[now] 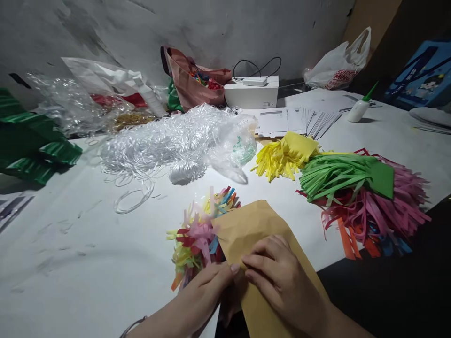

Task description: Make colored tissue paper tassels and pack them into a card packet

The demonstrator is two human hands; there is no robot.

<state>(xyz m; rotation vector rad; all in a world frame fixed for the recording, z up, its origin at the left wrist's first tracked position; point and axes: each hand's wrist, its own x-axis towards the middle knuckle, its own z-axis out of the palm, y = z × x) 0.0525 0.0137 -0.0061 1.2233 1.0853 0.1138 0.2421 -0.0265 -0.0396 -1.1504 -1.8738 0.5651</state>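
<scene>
A brown paper envelope [259,218] lies slantwise across the near table edge. My left hand [207,293] grips its left edge, thumb on top and the other fingers hidden below. On the envelope's face, close to that thumb, rest the bent, closed fingertips of my right hand [278,270], pinching the paper. A pile of multicoloured fringed tissue paper [197,234] sits just left of the envelope, partly covered by its corner.
Fringed paper bundles, yellow [287,152], green [348,176] and pink [398,202], lie to the right. Behind are a heap of white cord [169,136], a glue bottle [359,110], a white box [252,93] and paper cards [273,122]. Green foil [31,141] stands far left.
</scene>
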